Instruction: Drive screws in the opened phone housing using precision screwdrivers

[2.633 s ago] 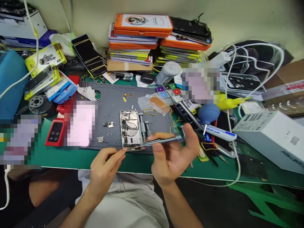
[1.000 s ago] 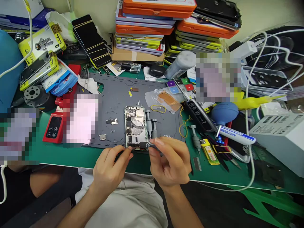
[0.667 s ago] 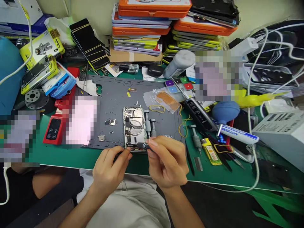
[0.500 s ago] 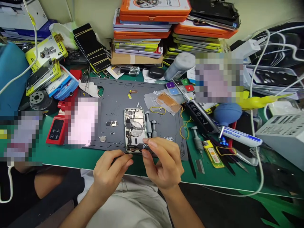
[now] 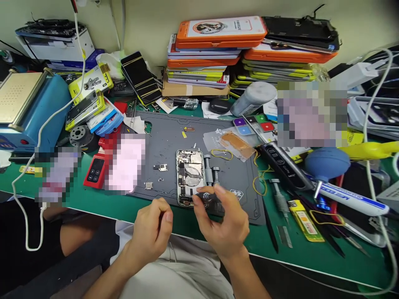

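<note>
An opened phone (image 5: 190, 178) lies on the dark grey mat (image 5: 168, 143), its metal insides and round coil area facing up. Over the phone's lower right corner, my right hand (image 5: 222, 216) has a small dark part (image 5: 208, 198) between thumb and fingers. Fingers curled in, my left hand (image 5: 152, 226) is closed at the bench's front edge, left of and below the phone, with nothing visible in it. Grey screwdrivers (image 5: 208, 170) lie along the phone's right side. Small loose metal parts (image 5: 161, 167) sit left of it.
A red device (image 5: 94, 170) stands left of the mat. Orange cases (image 5: 221, 31) are stacked at the back. On the right are a blue blower bulb (image 5: 327, 163), a dark pen-like tool (image 5: 285, 166) and a yellow packet (image 5: 306, 220). A white cable (image 5: 368, 178) hangs down there.
The camera view has shifted left. My left hand has drawn back from the phone's lower edge and curled up. My right hand has moved slightly right relative to the phone with the dark part.
</note>
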Motion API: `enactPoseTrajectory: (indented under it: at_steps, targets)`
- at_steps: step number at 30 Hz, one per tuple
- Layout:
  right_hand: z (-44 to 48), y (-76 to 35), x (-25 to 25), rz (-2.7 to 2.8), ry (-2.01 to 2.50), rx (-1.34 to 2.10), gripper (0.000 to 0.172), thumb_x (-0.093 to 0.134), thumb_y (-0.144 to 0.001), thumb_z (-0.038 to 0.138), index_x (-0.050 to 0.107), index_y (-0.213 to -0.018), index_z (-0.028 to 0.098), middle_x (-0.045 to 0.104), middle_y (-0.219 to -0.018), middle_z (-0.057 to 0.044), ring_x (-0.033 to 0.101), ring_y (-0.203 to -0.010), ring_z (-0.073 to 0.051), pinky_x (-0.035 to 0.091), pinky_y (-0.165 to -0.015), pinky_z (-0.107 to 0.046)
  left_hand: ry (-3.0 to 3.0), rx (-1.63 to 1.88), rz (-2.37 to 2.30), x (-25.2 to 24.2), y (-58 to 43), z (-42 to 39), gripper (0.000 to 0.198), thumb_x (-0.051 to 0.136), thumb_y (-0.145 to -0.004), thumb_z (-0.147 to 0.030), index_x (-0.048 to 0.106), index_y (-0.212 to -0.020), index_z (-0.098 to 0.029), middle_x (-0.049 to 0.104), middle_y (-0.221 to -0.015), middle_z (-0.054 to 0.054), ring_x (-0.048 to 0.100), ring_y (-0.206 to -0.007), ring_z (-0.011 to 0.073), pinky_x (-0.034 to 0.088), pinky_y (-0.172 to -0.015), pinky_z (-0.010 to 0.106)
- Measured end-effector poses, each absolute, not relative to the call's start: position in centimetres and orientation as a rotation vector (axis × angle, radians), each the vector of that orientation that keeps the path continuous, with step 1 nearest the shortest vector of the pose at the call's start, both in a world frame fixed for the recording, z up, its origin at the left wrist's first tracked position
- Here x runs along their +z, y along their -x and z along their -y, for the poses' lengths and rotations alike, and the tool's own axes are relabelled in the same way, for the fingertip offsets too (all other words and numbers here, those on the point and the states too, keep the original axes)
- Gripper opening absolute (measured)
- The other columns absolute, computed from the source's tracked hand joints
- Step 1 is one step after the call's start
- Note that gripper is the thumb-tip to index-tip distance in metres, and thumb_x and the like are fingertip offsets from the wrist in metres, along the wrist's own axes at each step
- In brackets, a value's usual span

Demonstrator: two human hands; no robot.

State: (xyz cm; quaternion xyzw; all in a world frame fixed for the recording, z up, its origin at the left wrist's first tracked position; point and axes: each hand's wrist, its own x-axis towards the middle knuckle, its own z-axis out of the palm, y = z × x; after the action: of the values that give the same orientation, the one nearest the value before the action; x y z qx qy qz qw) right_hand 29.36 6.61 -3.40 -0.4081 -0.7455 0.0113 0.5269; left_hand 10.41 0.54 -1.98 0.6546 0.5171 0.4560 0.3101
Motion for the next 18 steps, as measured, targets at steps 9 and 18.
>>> enactPoseTrajectory:
  at_steps: [9,18]
  targets:
    - [-5.0,-27.3,-1.2,1.093,0.858,0.861,0.055,0.073,-0.104,0.015,0.055,-0.15,0.04,0.08,-0.101,0.002,0.077,-0.071,-0.015,0.065,-0.049,-0.023,-1.48,1.323,-1.295,-1.1,-9.8,-1.2,0.017,0.075,-0.109,-0.031,0.086,-0.099,-0.021,0.085,-0.088,0.005,0.077,-0.073,0.0136,0.061,-0.064,0.02]
    - [-4.8,-25.1,-1.6,1.086,0.788,0.992,0.052,0.072,-0.107,0.02,0.052,-0.15,0.042,0.081,-0.104,0.002,0.073,-0.066,-0.013,0.067,-0.055,-0.025,-1.296,1.304,-1.279,-0.9,-9.6,-1.1,0.016,0.08,-0.105,-0.031,0.092,-0.112,-0.025,0.087,-0.089,0.005,0.081,-0.071,0.0133,0.066,-0.066,0.018]
